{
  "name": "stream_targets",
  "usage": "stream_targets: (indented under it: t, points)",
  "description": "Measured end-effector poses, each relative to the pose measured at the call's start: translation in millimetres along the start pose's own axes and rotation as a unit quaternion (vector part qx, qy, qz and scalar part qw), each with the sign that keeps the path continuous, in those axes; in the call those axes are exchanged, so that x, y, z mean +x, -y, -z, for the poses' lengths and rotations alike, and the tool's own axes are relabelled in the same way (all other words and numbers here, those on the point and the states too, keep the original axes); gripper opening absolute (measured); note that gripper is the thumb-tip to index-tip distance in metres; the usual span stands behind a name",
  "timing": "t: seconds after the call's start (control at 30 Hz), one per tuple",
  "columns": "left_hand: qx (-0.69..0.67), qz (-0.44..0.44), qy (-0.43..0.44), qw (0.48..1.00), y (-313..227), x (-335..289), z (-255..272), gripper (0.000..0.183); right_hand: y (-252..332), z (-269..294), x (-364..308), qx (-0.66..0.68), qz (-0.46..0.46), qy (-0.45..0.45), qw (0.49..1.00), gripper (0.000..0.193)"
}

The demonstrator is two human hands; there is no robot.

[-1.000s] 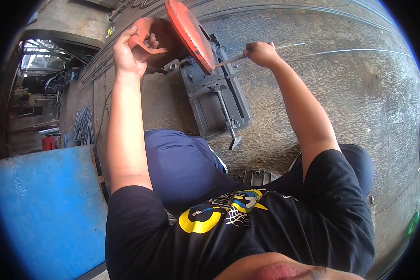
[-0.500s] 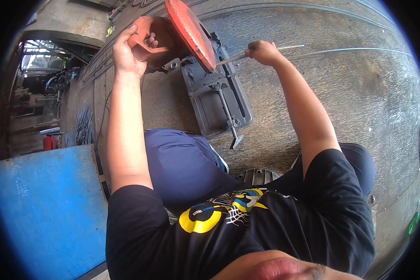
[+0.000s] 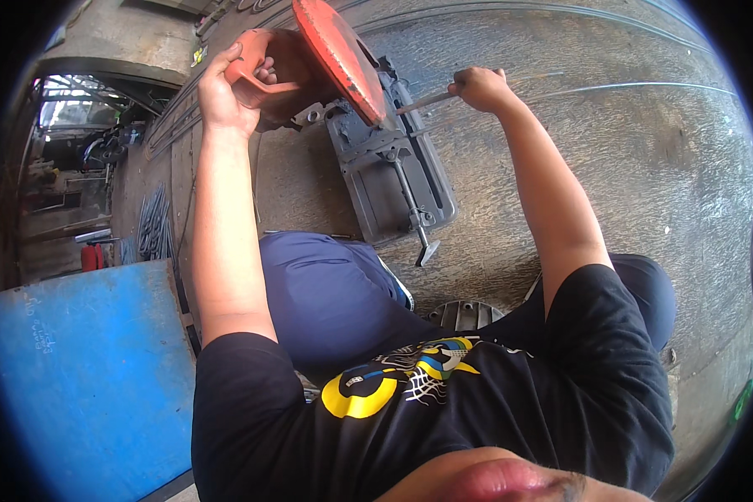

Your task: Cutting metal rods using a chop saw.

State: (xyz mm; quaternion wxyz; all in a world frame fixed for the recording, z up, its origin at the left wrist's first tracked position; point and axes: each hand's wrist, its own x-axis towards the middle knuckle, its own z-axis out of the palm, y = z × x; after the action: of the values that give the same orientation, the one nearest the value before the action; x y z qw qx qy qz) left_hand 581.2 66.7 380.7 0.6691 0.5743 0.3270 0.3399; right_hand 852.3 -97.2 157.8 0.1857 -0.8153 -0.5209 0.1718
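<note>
My left hand [image 3: 228, 99] is wrapped round the orange handle [image 3: 269, 87] of a cut-off saw. The saw's round orange guard [image 3: 340, 60] tilts over its grey base [image 3: 393, 188], which stands on the floor in front of my knees. A clamp screw [image 3: 404, 192] runs along the base toward me. To the right of the guard, my right hand [image 3: 482, 89] is closed on a thin metal rod [image 3: 429, 104]. One end of the rod points at the lower rim of the guard; its other end sticks out past my hand. The guard hides the cutting disc.
Long thin rods [image 3: 644, 86] lie across the concrete floor [image 3: 611, 159] to the right and far side. At the left stand a blue panel [image 3: 92, 376] and, behind it, a bundle of rods [image 3: 153, 224]. A ribbed metal piece [image 3: 467, 315] sits between my legs.
My right hand has shifted a little to the right, drawing the metal rod with it. My left hand and the saw have barely moved.
</note>
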Motion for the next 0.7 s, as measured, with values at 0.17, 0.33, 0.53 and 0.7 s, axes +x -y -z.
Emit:
stream_targets:
  t: [0.17,0.33,0.53,0.7]
  points:
    - [0.008,0.011,0.034,0.999,-2,-1,1,0.047,4,0,1,-0.009,0.001,0.001,1.000,0.027]
    - [0.019,0.006,0.031,0.999,0,-5,0,0.049,3,4,2,-0.017,-0.002,0.003,1.000,0.027]
    - [0.015,0.001,0.029,0.999,1,-4,0,0.050,16,3,1,-0.029,0.010,-0.009,0.999,0.027]
    - [0.009,0.002,0.025,1.000,2,-6,-4,0.050,24,1,-6,-0.093,0.043,0.000,0.995,0.025]
